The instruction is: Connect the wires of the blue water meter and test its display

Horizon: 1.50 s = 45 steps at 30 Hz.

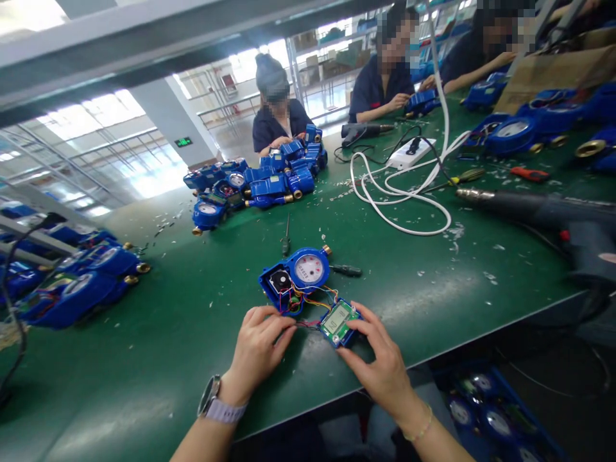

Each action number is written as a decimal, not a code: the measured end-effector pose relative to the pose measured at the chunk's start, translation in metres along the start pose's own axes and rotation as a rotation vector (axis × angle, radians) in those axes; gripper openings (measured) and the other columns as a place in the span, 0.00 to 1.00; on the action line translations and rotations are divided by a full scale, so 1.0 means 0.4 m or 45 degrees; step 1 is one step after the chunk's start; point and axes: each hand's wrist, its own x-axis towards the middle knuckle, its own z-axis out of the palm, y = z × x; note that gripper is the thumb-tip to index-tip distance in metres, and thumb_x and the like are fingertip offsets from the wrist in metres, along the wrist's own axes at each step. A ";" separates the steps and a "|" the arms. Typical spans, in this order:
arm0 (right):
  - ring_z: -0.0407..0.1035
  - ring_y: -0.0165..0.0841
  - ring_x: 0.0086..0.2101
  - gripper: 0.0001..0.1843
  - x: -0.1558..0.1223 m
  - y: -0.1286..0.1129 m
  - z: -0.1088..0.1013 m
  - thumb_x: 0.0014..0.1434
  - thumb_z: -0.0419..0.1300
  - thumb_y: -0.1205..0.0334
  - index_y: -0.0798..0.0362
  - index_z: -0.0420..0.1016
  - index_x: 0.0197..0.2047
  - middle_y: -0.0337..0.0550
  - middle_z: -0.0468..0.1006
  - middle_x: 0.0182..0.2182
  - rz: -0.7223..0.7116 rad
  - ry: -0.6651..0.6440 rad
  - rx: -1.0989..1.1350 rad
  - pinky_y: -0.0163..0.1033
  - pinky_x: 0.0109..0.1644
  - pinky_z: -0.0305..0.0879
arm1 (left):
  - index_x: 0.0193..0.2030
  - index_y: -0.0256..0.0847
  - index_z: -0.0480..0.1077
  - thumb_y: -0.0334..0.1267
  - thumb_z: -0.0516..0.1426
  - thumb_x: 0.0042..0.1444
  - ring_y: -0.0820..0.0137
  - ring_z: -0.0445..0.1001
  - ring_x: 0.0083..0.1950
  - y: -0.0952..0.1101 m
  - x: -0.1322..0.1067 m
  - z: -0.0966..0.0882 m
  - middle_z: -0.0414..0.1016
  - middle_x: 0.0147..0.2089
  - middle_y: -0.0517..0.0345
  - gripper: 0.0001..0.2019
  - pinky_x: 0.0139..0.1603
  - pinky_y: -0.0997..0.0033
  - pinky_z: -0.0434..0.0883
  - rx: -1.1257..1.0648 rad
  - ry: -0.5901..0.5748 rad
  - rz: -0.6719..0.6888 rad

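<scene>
A blue water meter point(308, 269) with a round white dial lies on the green table, its side housing open on a black part and loose wires. Thin coloured wires run from it to a green circuit board with a small display point(335, 321), set in a blue frame. My right hand point(380, 359) grips this board by its edges, thumb below and fingers on top. My left hand point(262, 340) is closed, fingertips pinched on the red and black wires point(308, 324) between meter and board. Two screwdrivers lie by the meter, one behind it point(286, 245) and one to its right point(347, 271).
Blue meters are piled at the far middle point(269, 183), left point(91, 276) and right point(513, 135). A heat gun point(529, 215) lies at right, near a white power strip point(411, 154) with a looped cable. A crate of meters point(495, 410) stands below the edge. Several co-workers sit opposite.
</scene>
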 end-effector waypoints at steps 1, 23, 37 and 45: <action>0.67 0.44 0.56 0.14 0.000 0.000 0.001 0.63 0.61 0.61 0.50 0.67 0.52 0.54 0.68 0.58 0.014 0.012 0.003 0.50 0.56 0.70 | 0.39 0.42 0.75 0.35 0.56 0.63 0.65 0.74 0.41 0.005 0.000 0.007 0.80 0.34 0.57 0.06 0.46 0.63 0.66 -0.027 -0.006 0.001; 0.60 0.43 0.62 0.20 -0.035 -0.016 0.068 0.55 0.58 0.70 0.49 0.65 0.52 0.53 0.60 0.64 0.153 -0.154 0.324 0.46 0.60 0.66 | 0.61 0.40 0.60 0.45 0.65 0.49 0.55 0.74 0.54 0.039 -0.020 0.089 0.75 0.54 0.45 0.34 0.57 0.56 0.64 -0.139 0.039 -0.181; 0.53 0.52 0.64 0.36 0.213 0.389 -0.655 0.54 0.64 0.58 0.66 0.62 0.63 0.65 0.60 0.63 0.988 1.088 -0.376 0.54 0.69 0.46 | 0.59 0.44 0.65 0.42 0.60 0.52 0.58 0.74 0.50 -0.085 0.002 0.156 0.76 0.49 0.52 0.26 0.58 0.58 0.62 -0.110 0.138 0.001; 0.73 0.36 0.42 0.13 0.285 0.470 -0.742 0.65 0.62 0.57 0.58 0.73 0.48 0.45 0.75 0.44 1.428 0.860 -0.093 0.44 0.46 0.73 | 0.63 0.46 0.62 0.50 0.61 0.54 0.56 0.74 0.53 -0.104 0.004 0.171 0.75 0.52 0.53 0.31 0.61 0.54 0.61 -0.089 0.114 0.036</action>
